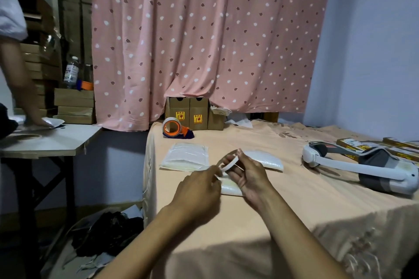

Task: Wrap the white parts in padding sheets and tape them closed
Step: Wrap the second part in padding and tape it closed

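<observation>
Two hands meet over a cloth-covered table that fills the lower right of the frame, with a pink spotted curtain hanging behind it. At the left edge stands a bare wooden side table, on which another person's hand rests on a white sheet. A white and grey headset lies at centre right, beside flat yellow-labelled packets. Two upright cardboard boxes stand closed against the curtain at centre, so their contents cannot be seen. Just in front of them sits an orange tape dispenser, and nearer the camera a stack of padding sheets. At the frame's centre, the left hand and right hand each pinch a curved white part, held just above a single padding sheet on the cloth.
</observation>
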